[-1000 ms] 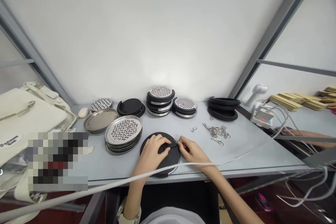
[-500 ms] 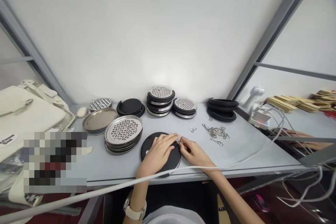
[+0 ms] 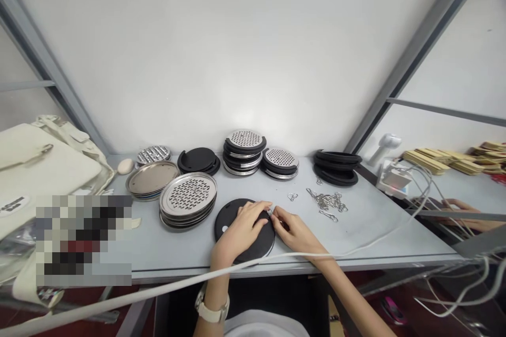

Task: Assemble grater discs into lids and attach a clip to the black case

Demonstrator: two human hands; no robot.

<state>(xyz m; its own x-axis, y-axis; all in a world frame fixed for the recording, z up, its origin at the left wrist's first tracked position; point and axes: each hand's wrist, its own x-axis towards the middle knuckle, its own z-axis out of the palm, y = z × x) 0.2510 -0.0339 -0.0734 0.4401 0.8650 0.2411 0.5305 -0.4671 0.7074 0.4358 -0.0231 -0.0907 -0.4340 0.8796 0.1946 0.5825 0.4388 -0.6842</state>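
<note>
A round black disc (image 3: 226, 216) with a white spot lies near the table's front edge, a thin metal edge showing at its right side. Across its top rests my left hand (image 3: 245, 226), fingers stretched out and the tips at the disc's upper right rim. My right hand (image 3: 294, 229) is closed in a pinch at that same rim, on a small metal clip (image 3: 270, 211) partly hidden by the fingers. Beyond it lie a loose wire clip (image 3: 292, 197) and a pile of wire clips (image 3: 327, 201). To the left stands a stack of round metal grater plates (image 3: 188, 195).
Grater discs in black holders (image 3: 245, 139) stand stacked at the back, with black rings (image 3: 337, 160) to their right. A white cable (image 3: 190, 280) crosses in front of my forearms. At left is a cream bag (image 3: 51, 163). Another person's hand (image 3: 460, 208) shows at far right.
The view has shifted slightly. My right fingers have moved a little at the disc's rim, and more of the small metal clip shows. My left hand stays on the disc.
</note>
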